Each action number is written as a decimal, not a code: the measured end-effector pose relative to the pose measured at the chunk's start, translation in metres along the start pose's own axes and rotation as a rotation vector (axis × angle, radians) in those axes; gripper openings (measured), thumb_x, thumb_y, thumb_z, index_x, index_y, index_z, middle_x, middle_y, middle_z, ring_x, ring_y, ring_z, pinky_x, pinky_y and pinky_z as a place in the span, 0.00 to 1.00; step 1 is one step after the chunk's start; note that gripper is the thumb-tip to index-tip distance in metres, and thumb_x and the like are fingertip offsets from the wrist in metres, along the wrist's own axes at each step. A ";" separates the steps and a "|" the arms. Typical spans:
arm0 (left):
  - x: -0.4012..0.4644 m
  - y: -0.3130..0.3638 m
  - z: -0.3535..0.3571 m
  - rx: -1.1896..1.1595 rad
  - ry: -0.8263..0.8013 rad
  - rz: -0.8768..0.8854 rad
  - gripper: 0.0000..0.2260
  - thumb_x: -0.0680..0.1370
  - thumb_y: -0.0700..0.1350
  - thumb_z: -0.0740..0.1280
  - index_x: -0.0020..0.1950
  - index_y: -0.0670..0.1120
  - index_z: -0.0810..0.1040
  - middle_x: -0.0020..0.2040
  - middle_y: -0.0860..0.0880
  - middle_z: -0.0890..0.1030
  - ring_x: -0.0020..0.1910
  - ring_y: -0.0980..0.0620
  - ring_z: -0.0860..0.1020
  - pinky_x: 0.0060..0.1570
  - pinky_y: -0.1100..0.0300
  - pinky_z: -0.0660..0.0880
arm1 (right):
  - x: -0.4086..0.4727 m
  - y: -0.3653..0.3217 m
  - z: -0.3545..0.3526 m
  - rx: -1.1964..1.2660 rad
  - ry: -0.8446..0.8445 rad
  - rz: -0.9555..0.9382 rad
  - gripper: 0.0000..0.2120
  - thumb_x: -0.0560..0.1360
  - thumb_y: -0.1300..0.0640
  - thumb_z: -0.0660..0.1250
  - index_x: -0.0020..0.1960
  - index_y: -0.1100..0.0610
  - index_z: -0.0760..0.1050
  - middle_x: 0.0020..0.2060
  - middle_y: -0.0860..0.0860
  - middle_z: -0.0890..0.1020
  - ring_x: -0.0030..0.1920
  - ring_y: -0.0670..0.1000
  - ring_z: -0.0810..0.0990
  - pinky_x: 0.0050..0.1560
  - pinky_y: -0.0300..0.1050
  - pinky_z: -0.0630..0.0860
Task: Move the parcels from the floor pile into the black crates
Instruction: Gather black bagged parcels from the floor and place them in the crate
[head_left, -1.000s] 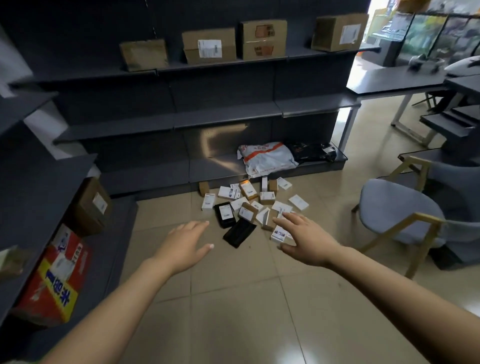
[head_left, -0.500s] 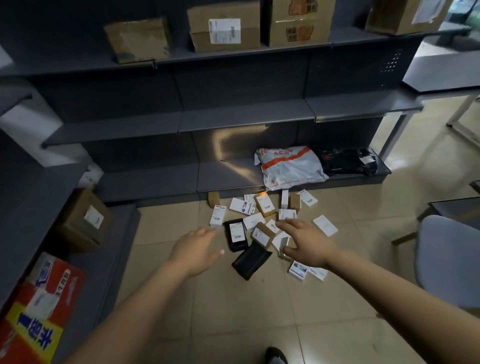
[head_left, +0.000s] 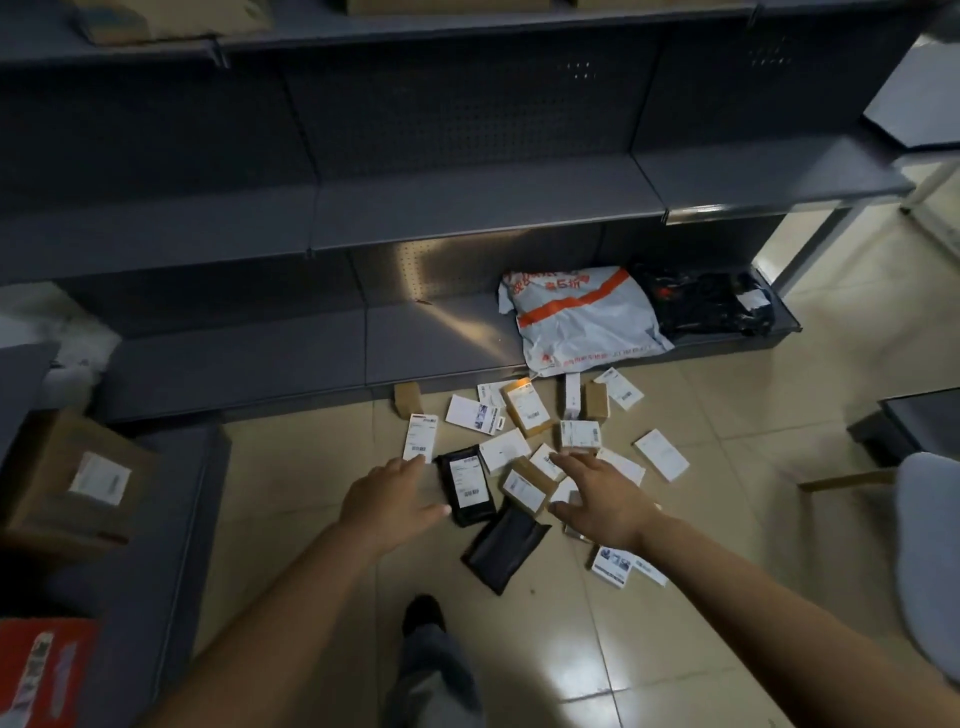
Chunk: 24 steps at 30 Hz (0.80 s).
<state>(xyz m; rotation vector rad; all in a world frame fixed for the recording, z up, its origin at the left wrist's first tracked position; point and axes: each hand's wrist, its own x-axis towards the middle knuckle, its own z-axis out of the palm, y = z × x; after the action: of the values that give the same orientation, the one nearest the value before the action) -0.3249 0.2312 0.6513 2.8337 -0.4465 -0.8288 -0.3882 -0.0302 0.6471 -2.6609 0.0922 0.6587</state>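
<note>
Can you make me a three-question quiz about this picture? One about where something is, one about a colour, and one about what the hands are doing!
1. Where does the white bag with the orange stripe lie?
A. on the bottom shelf
B. on the chair
C. in a hand

2. What colour is the flat pouch with a white label between the two hands?
A. red
B. black
C. green

3. What are the left hand and the right hand doing?
A. each grips a parcel
B. both are fists
C. both reach with spread fingers and hold nothing

Answers:
1 A, the bag rests on the lowest grey shelf above the floor pile.
2 B, the pouch is dark black.
3 C, the fingers are straight over the parcels, around nothing.
</note>
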 end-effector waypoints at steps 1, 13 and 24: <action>0.021 -0.012 0.001 -0.011 -0.028 -0.008 0.35 0.76 0.63 0.63 0.77 0.49 0.57 0.74 0.46 0.64 0.69 0.46 0.67 0.63 0.53 0.70 | 0.019 -0.005 0.007 0.024 -0.003 0.016 0.33 0.76 0.45 0.64 0.77 0.48 0.55 0.74 0.52 0.64 0.71 0.56 0.65 0.69 0.51 0.66; 0.248 -0.076 0.100 -0.066 -0.227 -0.159 0.36 0.78 0.62 0.60 0.78 0.46 0.51 0.76 0.43 0.58 0.72 0.42 0.62 0.67 0.48 0.66 | 0.210 0.031 0.139 0.293 -0.031 0.421 0.26 0.78 0.49 0.63 0.73 0.51 0.61 0.66 0.55 0.73 0.62 0.55 0.74 0.59 0.47 0.72; 0.420 -0.120 0.347 -0.156 -0.278 -0.138 0.33 0.78 0.58 0.61 0.78 0.54 0.49 0.76 0.46 0.57 0.71 0.43 0.63 0.66 0.48 0.67 | 0.348 0.166 0.385 0.423 -0.156 0.722 0.34 0.77 0.47 0.65 0.77 0.53 0.54 0.70 0.57 0.69 0.66 0.58 0.71 0.62 0.50 0.71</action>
<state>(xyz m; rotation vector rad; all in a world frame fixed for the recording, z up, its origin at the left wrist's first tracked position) -0.1486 0.1855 0.1235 2.6381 -0.2084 -1.2352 -0.2730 -0.0211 0.1146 -2.1186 1.0541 0.9279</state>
